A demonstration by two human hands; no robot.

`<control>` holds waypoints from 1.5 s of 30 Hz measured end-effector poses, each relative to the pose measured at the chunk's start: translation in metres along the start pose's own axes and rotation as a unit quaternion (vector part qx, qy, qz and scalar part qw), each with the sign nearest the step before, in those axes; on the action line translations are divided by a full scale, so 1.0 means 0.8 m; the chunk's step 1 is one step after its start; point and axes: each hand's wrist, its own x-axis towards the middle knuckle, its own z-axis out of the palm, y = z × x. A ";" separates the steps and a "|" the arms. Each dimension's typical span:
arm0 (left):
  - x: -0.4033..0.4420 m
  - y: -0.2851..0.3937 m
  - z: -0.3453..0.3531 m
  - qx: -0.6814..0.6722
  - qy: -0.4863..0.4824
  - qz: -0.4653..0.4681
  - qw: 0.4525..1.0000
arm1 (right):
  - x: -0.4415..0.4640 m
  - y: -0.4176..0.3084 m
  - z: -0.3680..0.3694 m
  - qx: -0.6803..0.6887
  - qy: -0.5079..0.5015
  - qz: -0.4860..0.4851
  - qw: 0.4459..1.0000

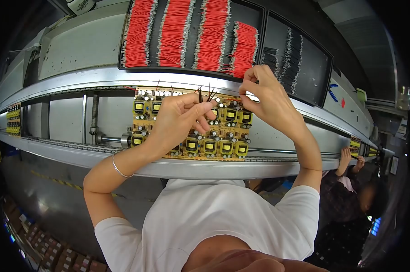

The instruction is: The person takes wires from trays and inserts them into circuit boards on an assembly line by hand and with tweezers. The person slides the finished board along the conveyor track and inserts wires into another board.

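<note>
My left hand (183, 117) is closed over the circuit board panel (143, 128), with several short black wires (207, 95) poking up from between thumb and fingers. At the panel's upper right corner, my right hand (266, 93) is bent into a pinch. What its fingertips hold is too small to make out; a bit of red wire (234, 98) shows beside them. Rows of yellow transformers (209, 146) and small capacitors cover the panel. A few thin wires stand up along its far edge. My left hand and forearm hide part of the board.
Beyond the conveyor's metal rail (187, 80) lies a black tray with bundles of red wires (175, 34), beside another tray with black wires (292, 59). Blue-handled pliers (333, 93) lie to the right. Another board panel (13, 120) sits far left. A co-worker's hands (345, 158) are at far right.
</note>
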 end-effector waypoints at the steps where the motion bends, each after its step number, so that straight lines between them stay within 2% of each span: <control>1: 0.000 0.000 -0.001 -0.001 -0.003 -0.007 1.000 | 0.001 0.000 0.000 -0.002 -0.009 0.000 1.000; 18: 0.001 -0.007 -0.002 -0.002 -0.035 -0.003 0.999 | -0.001 0.012 0.006 -0.049 -0.063 -0.008 0.997; 24: 0.001 -0.005 -0.002 0.006 -0.041 -0.016 0.999 | 0.000 -0.004 -0.002 -0.031 -0.012 -0.007 0.999; 28: 0.000 -0.008 -0.001 0.034 -0.044 -0.031 0.998 | 0.010 -0.031 0.006 0.159 0.017 -0.023 0.987; 29: 0.000 -0.009 0.000 0.036 -0.044 -0.032 0.998 | 0.009 -0.030 0.006 0.160 0.018 -0.022 0.987; 33: -0.001 -0.007 0.002 0.019 -0.022 -0.005 1.000 | 0.012 -0.031 0.003 0.301 -0.043 0.103 0.947; 38: -0.001 -0.001 0.001 0.036 -0.022 0.006 0.999 | 0.008 -0.027 0.000 0.344 -0.042 0.134 0.928; 44: 0.004 0.015 -0.008 0.095 0.015 0.012 0.995 | 0.008 -0.011 -0.003 0.249 -0.018 0.102 0.963; 45: 0.005 0.020 -0.011 0.103 0.023 0.025 0.994 | 0.007 -0.007 -0.001 0.198 -0.019 0.093 0.976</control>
